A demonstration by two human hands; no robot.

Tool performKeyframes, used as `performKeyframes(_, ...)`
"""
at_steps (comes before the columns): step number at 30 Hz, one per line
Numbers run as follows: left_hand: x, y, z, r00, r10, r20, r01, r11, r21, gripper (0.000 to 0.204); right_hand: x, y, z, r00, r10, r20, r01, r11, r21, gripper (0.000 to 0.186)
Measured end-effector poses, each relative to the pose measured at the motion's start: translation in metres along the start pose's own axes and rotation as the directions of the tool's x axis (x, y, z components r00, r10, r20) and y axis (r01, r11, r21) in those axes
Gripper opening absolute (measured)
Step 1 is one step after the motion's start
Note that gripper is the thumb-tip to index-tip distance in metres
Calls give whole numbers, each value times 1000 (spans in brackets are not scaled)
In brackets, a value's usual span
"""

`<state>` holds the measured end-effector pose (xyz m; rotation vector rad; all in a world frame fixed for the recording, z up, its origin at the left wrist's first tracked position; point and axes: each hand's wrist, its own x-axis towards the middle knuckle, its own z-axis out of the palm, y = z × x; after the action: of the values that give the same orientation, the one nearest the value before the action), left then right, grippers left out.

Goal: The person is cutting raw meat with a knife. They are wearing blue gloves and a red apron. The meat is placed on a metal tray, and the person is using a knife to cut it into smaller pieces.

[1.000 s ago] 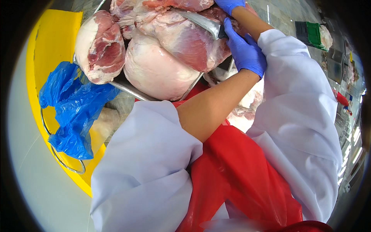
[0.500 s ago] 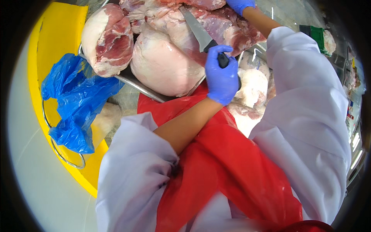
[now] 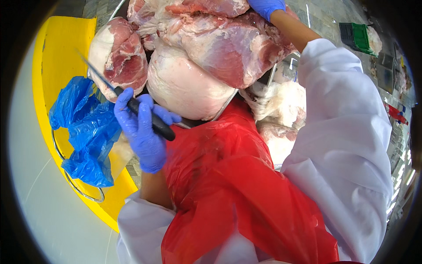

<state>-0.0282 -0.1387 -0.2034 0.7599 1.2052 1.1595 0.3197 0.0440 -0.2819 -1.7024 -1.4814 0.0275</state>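
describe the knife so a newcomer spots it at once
Find the red apron in the lower middle, then the purple-gloved left hand at its upper left. The knife is in that hand, its blade pointing up and left. Its black handle and thin blade set it apart from the pink-and-white meat and crumpled blue bag nearby.

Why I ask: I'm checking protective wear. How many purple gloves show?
2: one on the left hand, which holds a knife; one on the right hand, at the top edge by the meat, partly out of frame. Others may be hidden.
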Motion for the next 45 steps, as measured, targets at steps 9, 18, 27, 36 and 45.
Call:
performKeyframes(9,3,-20,-27,979,-160,127,123,958,258,19,-3,-8,-3,997,83,7,-83,996,32,25)
performKeyframes(18,6,-44,-33,951,-150,271,31,917,398,21,-5,-4,-4,997,-68,-36,66,996,-55,24)
performKeyframes(27,49,-32,-41,944,-180,275,83,940,330,21,8,-14,-11,991,114,-72,-114,993,11,20)
performKeyframes(36,82,-29,-63,945,-192,266,79,920,384,19,0,-101,-16,946,-238,221,290,926,-241,11)
performKeyframes(45,94,-30,-67,939,-233,254,96,884,457,18,-59,-117,4,917,-234,322,337,887,-315,11)
